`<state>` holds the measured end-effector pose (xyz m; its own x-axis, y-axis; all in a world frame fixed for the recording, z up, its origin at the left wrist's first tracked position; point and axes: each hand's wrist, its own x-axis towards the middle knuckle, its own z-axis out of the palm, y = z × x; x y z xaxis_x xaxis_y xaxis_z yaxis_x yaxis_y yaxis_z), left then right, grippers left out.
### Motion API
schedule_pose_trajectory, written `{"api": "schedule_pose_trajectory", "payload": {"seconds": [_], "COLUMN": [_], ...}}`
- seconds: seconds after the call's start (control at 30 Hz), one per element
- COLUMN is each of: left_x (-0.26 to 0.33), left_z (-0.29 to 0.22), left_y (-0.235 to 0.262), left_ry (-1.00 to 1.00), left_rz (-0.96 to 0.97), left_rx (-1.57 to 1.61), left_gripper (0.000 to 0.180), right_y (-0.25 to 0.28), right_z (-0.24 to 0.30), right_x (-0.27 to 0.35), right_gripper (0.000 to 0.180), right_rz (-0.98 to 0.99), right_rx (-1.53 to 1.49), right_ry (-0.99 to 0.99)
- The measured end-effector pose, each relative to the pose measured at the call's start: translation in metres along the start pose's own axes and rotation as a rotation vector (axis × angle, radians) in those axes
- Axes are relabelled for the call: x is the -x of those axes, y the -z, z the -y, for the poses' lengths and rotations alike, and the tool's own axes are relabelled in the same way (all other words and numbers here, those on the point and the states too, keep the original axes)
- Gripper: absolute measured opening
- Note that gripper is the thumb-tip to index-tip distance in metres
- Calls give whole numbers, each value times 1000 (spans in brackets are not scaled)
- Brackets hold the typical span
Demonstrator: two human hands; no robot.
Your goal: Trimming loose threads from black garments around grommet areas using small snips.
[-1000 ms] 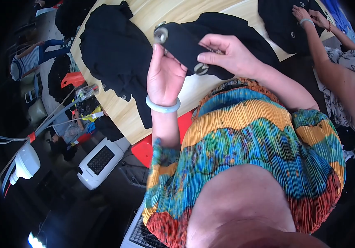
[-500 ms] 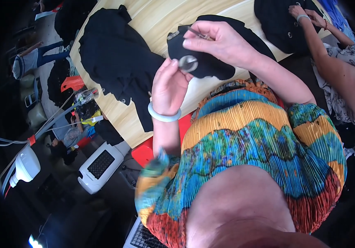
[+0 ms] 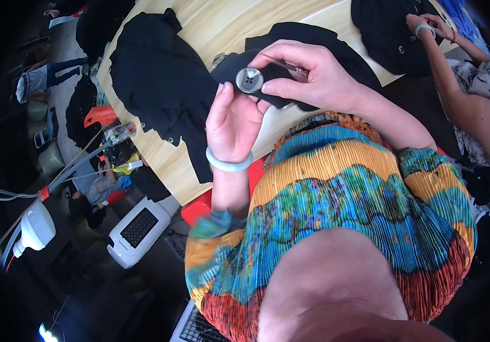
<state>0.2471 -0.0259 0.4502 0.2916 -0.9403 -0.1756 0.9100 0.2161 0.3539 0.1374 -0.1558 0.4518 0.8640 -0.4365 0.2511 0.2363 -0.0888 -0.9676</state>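
Note:
A large round grey button [image 3: 249,81] with several holes faces up above the black cloth [image 3: 330,43] on the table. My left hand [image 3: 235,117], a pale bangle on its wrist, is closed on the button, thumb at its left edge and fingertips partly hidden behind it. My right hand [image 3: 316,74] comes in from the right, its thumb tip touching or very close to the button's right edge. In its curled fingers lies a thin metal tool [image 3: 293,68], whose exact kind I cannot make out. Whether the button is fastened to the cloth cannot be told.
Another black garment [image 3: 159,80] covers the left of the wooden table [image 3: 216,20]. At upper right a person's hands [image 3: 427,25] are over black cloth with round buttons. A white lamp bulb [image 3: 38,227] and a white device [image 3: 139,231] stand off the table at left.
My right hand has come down and nearer to the button, its thumb now at the edge. The button has turned more face-up and moved slightly left, and black cloth beneath has shifted left.

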Motion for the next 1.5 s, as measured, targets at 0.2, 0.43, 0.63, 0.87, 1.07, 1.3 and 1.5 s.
{"api": "schedule_pose_trajectory", "payload": {"seconds": [0.2,0.43,0.63,0.87,1.07,1.3,1.5], "left_x": [0,2,7,3,0,2,1], "left_z": [2,1,-6,0,2,8,7], "left_y": [-2,1,13,3,9,2,0], "left_ry": [-15,65,41,-59,7,12,-66], "left_rz": [-81,24,216,85,169,39,28], "left_rx": [-273,-123,-129,-178,-191,-156,-199], "left_gripper": [22,32,50,53,46,38,41], "right_y": [4,9,16,4,9,8,22], "right_z": [7,16,19,23,23,11,16], "right_x": [0,-6,-7,21,5,-3,-1], "right_gripper": [20,14,18,30,27,28,20], "right_rz": [40,40,-190,-55,40,-58,-220], "right_rx": [217,428,372,156,506,650,474], "right_ry": [18,213,145,23,286,518,211]}}
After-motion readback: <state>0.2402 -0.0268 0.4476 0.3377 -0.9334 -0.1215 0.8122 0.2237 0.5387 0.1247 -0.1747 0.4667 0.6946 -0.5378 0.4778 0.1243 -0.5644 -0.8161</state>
